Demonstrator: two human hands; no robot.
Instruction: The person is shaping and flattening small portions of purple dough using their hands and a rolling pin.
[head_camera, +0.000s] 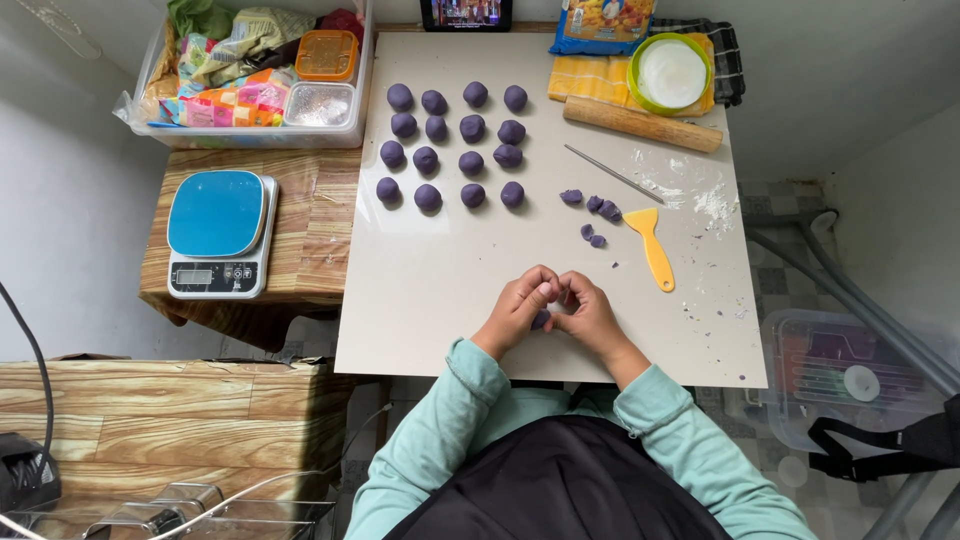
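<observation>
Cupping both hands, left hand (518, 308) & right hand (588, 315), together round purple dough bit (541, 319) at near board (420, 290) edge; rolling gently, evenly, prob best. Scraps (597, 208), scraper (651, 245) right; balls (452, 145) far.

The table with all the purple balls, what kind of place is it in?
Probably a home kitchen corner set up for making dough. Both hands shape a purple dough piece over the board, beside rows of purple dough balls, a rolling pin and a kitchen scale.
</observation>
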